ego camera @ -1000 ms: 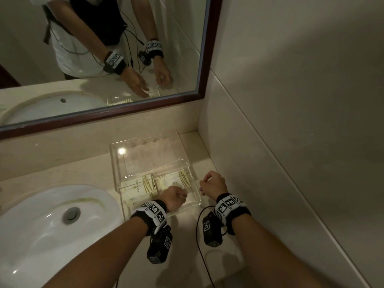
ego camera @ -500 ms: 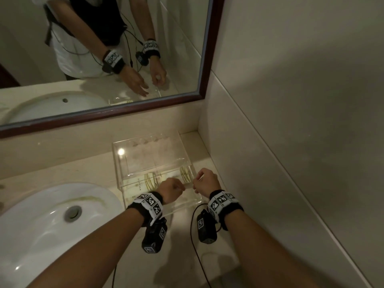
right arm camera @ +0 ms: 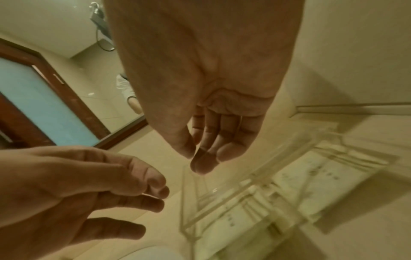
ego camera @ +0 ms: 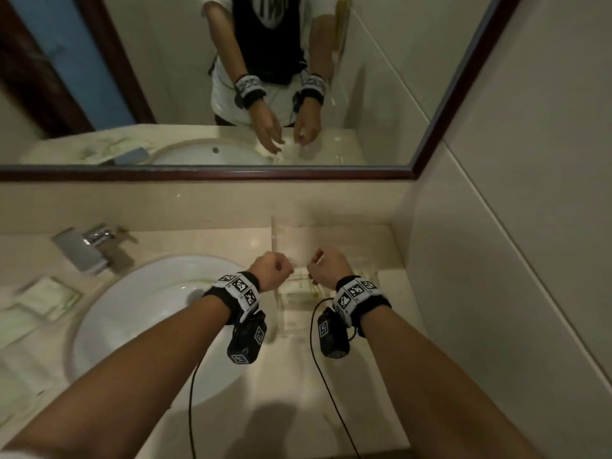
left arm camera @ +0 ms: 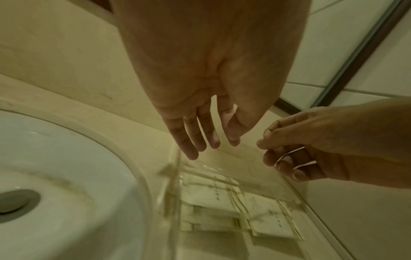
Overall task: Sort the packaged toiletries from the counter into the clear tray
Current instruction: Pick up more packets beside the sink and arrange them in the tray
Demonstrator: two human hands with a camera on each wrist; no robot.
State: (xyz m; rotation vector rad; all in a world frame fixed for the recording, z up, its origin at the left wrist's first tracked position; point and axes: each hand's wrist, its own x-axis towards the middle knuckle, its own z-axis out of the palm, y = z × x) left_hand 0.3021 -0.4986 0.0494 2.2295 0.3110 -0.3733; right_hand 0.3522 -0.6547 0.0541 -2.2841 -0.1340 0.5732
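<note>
A clear tray stands in the counter's right back corner, with cream toiletry packets lying flat at its near end. My left hand and right hand hover side by side just above the tray. In the left wrist view the left hand hangs with relaxed, nearly straight fingers and holds nothing. The right hand hangs loosely curled and empty over the packets. Several more cream packets lie on the counter left of the sink.
A white sink basin fills the counter's middle, with a chrome faucet behind it at the left. The mirror runs along the back and a tiled wall closes the right side beside the tray.
Both hands have risen from the tray's near end and now hover above it. The head view has swung left and back, bringing the faucet and the counter packets into sight.
</note>
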